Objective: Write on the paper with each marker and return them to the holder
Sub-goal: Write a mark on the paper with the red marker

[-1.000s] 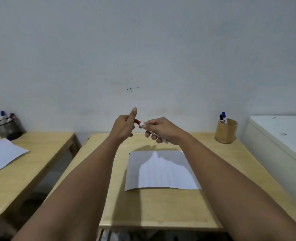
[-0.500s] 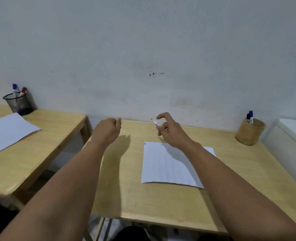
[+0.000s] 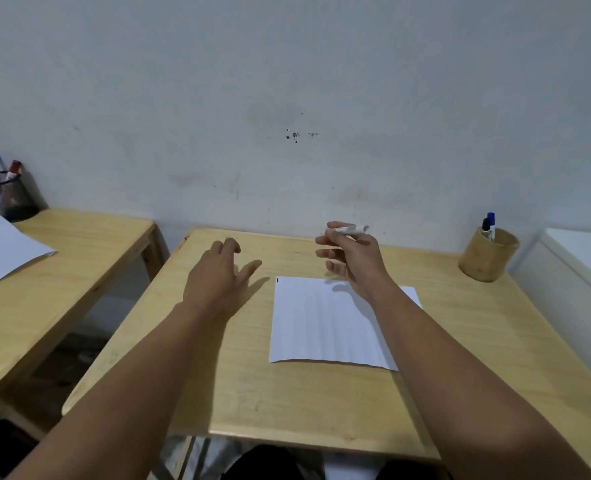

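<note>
A white sheet of paper (image 3: 322, 327) lies on the wooden desk (image 3: 252, 393), with a tiny blue mark at its top left corner. My right hand (image 3: 353, 258) hovers over the paper's far edge, shut on a white-barrelled marker (image 3: 347, 230) held roughly level. My left hand (image 3: 218, 275) is low over the desk to the left of the paper, fingers spread. A small dark thing (image 3: 234, 241) shows at its fingertips; I cannot tell what it is. The bamboo holder (image 3: 488, 258) stands at the desk's far right corner with a blue marker (image 3: 491, 220) and a black marker (image 3: 485, 226) in it.
A second wooden desk (image 3: 62, 271) stands to the left across a gap, with a paper sheet (image 3: 3, 251) and a black mesh cup (image 3: 8, 199) holding a blue and a red marker. A white cabinet (image 3: 578, 271) is right of the desk. The wall runs behind.
My left hand went from a closed fist to spread fingers and dropped toward the desk. My right hand turned the marker and stayed above the paper's far edge. The view shifted slightly.
</note>
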